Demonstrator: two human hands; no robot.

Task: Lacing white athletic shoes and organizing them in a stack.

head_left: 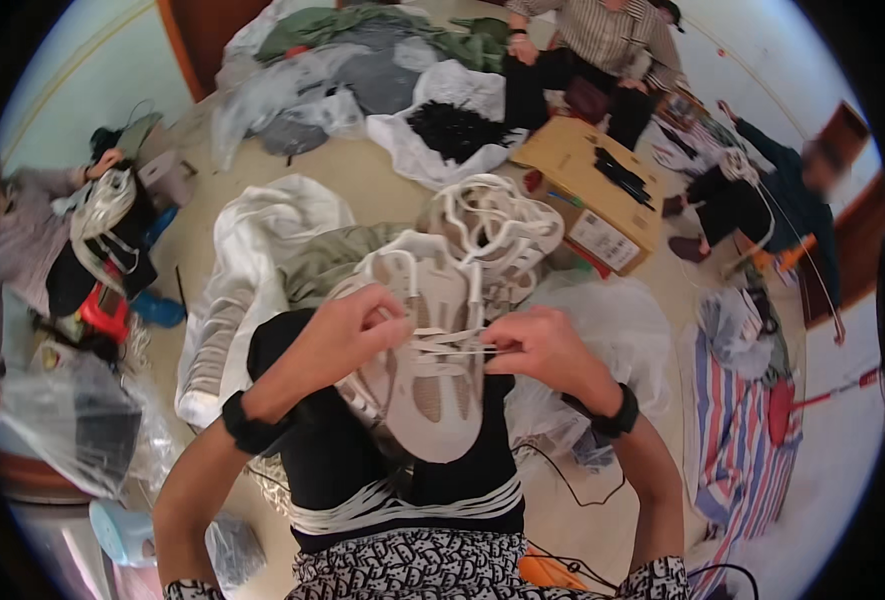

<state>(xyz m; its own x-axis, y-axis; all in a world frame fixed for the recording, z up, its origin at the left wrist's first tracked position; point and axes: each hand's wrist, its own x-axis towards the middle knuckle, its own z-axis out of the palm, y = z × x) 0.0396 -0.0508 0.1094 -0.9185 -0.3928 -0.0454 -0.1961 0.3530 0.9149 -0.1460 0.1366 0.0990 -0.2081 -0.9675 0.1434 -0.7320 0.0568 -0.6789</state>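
Observation:
A beige and white sneaker (432,385) rests on my lap with its toe toward me. My left hand (347,335) pinches the white lace (452,342) on the shoe's left side. My right hand (542,345) pulls the same lace across from the right. A black band sits on each wrist. Beyond the shoe in my lap lies a second sneaker (492,235) with loose white laces. A bundle of white laces (402,505) lies across my black-clad knee.
A cardboard box (592,190) with black items stands beyond. A white bag holding black laces (452,125), clear plastic bags and piled clothing cover the floor. Three other people sit around, one at left holding a sneaker (102,210). A striped sack (742,430) lies at right.

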